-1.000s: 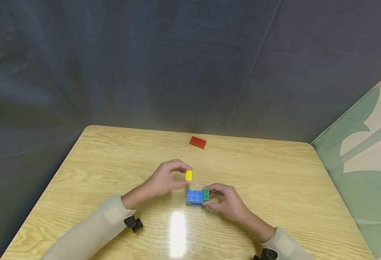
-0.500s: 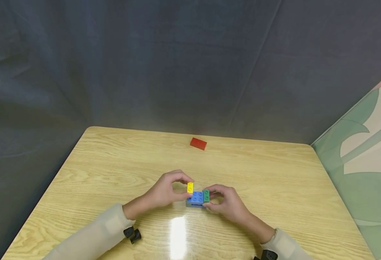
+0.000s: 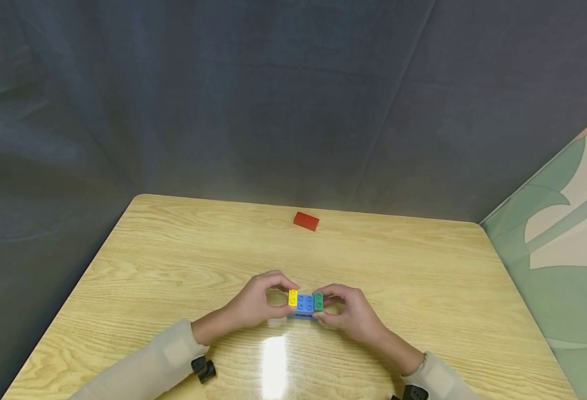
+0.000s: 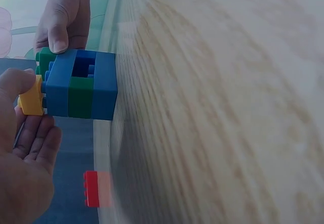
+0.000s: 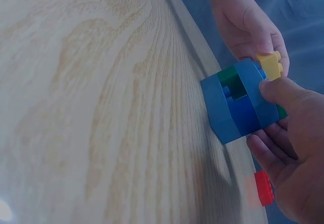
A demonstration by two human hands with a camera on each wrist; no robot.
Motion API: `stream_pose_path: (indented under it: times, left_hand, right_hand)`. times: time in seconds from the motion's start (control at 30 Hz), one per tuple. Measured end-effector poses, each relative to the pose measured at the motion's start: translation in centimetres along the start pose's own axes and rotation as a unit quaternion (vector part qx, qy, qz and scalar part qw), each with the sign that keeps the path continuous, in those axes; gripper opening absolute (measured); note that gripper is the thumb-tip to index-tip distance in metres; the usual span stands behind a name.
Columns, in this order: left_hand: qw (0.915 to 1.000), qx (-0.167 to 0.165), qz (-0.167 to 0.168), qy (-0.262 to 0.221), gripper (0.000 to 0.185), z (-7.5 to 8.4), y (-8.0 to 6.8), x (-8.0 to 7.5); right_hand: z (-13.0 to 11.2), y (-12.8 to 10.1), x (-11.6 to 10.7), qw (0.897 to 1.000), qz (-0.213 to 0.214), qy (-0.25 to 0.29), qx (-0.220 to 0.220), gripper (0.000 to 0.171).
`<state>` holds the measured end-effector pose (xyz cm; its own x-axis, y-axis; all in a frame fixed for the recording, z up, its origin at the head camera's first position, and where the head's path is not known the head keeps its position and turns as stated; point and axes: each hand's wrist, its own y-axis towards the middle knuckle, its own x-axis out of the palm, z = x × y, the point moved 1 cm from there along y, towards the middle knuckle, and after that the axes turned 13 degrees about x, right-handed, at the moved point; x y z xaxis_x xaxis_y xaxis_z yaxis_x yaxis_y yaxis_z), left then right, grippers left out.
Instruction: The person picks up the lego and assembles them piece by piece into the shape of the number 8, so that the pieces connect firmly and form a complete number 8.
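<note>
A stack of toy building bricks stands on the table, with blue bricks at top and bottom. Between those layers sit a small green brick and a dark blue brick, with a gap between them. A small green brick is on the stack's right end. My right hand pinches that end between thumb and fingers. My left hand pinches a small yellow brick over the left end. In the left wrist view, blue studs show between the yellow brick and the blue one below.
A red brick lies near the far edge of the wooden table. Dark cloth hangs behind the table. A patterned panel stands along the right side.
My left hand has brought the yellow brick down and slightly right, from behind the stack to over its left end. My right hand has stayed at the green end.
</note>
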<state>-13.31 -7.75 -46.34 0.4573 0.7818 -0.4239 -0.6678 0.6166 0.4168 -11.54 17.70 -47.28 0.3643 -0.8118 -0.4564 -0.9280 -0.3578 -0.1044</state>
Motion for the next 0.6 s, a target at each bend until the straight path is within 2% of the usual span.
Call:
stream_pose_path:
  times: [0.6]
  left_hand:
    - [0.9999, -0.009, -0.006, 0.004, 0.033, -0.31, 0.04, 0.22]
  right_hand:
    - [-0.07, 0.01, 0.01, 1.000, 0.000, 0.003, 0.011, 0.033]
